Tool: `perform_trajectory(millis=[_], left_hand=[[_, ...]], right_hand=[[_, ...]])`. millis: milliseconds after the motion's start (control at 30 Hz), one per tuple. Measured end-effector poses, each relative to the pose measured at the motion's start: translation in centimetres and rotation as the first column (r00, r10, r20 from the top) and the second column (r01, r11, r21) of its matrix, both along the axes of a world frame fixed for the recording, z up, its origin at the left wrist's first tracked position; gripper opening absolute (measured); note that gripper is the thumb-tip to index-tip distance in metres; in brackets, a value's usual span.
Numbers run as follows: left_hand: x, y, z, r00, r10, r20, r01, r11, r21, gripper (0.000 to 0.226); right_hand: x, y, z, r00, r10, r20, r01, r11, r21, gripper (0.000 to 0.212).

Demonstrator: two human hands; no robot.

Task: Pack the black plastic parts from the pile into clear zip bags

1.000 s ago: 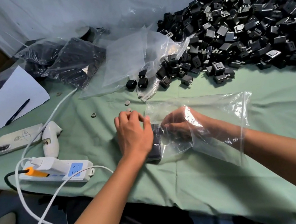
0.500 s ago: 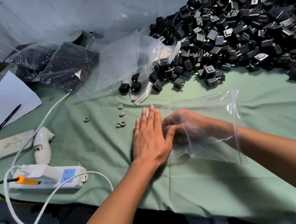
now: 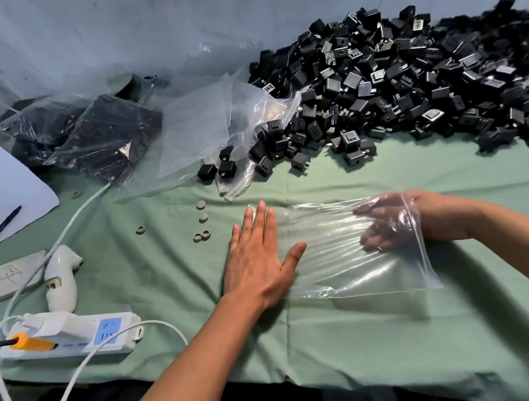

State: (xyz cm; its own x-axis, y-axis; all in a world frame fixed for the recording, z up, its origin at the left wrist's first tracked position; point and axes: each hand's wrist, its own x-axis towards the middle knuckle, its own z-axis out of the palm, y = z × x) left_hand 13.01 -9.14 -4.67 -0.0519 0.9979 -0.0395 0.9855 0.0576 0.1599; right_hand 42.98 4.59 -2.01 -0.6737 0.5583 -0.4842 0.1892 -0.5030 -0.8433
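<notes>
Both hands lie on one clear zip bag [image 3: 345,257] in the head view: the left hand [image 3: 259,263] presses its closed end flat with straight, spread fingers [image 3: 260,218]. The right hand [image 3: 398,224] is inside the bag mouth, fingers loosely extended, gripping nothing. Beyond the fingertips sits the pile of black plastic parts [image 3: 410,80].

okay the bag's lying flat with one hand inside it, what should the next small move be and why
Probably draw the right hand out and reach to the pile of black parts. The clear zip bag looks empty and lies spread flat, and the left hand rests flat on its closed end.
</notes>
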Motion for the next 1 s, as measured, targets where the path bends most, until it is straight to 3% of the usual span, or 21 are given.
perform_trajectory(millis=[100, 200, 267, 333, 367, 433, 533, 567, 633, 700, 867, 1000], left_hand=[[0.0, 0.0, 0.0, 1.0, 0.009, -0.005, -0.009, 1.0, 0.006, 0.097], [0.1, 0.1, -0.2, 1.0, 0.011, -0.02, -0.011, 1.0, 0.014, 0.101], [0.1, 0.2, -0.3, 1.0, 0.013, -0.022, -0.012, 1.0, 0.019, 0.101], [0.2, 0.2, -0.3, 1.0, 0.014, -0.021, -0.013, 1.0, 0.028, 0.1], [0.3, 0.2, -0.4, 1.0, 0.014, -0.024, -0.013, 0.999, 0.03, 0.1], [0.2, 0.3, -0.4, 0.999, 0.014, -0.035, -0.013, 0.999, 0.032, 0.098], [0.4, 0.4, -0.1, 0.997, 0.015, -0.069, -0.013, 1.0, 0.027, 0.096], [0.4, 0.4, 0.0, 0.997, 0.016, -0.076, -0.014, 1.0, 0.024, 0.097], [0.6, 0.4, 0.3, 0.997, 0.01, -0.078, -0.008, 1.0, 0.025, 0.097], [0.6, 0.4, 0.5, 0.998, -0.001, -0.068, 0.004, 0.999, 0.041, 0.095], [0.3, 0.4, 0.6, 0.999, -0.025, -0.033, 0.028, 0.995, 0.096, 0.09], [0.3, 0.4, 0.4, 0.996, -0.052, -0.073, 0.057, 0.995, 0.076, 0.09]], right_hand=[[2.1, 0.6, -0.1, 0.992, -0.115, 0.059, 0.117, 0.992, -0.043, 0.031], [3.0, 1.6, 0.7, 0.905, -0.224, 0.361, 0.139, 0.959, 0.247, 0.02], [2.2, 2.9, 1.5, 0.735, -0.509, 0.448, 0.224, 0.805, 0.549, 0.022], [-0.7, 3.9, 2.9, 0.648, -0.688, 0.328, 0.243, 0.594, 0.767, 0.023], [-2.9, 4.1, 3.7, 0.678, -0.684, 0.269, 0.198, 0.523, 0.829, 0.023], [-8.2, 4.0, 5.1, 0.805, -0.544, 0.238, 0.061, 0.474, 0.878, 0.02], [-15.6, 3.6, 5.6, 0.906, -0.205, 0.37, -0.207, 0.547, 0.811, 0.014], [-17.7, 3.6, 5.4, 0.897, -0.106, 0.43, -0.306, 0.553, 0.775, 0.013], [-20.9, 3.8, 4.7, 0.829, 0.018, 0.559, -0.499, 0.475, 0.725, 0.015], [-23.0, 4.1, 4.3, 0.741, 0.056, 0.67, -0.635, 0.385, 0.67, 0.017], [-25.4, 4.6, 4.2, 0.528, 0.078, 0.845, -0.827, 0.271, 0.492, 0.022], [-26.8, 4.6, 4.6, 0.573, 0.067, 0.817, -0.809, 0.2, 0.552, 0.017]])
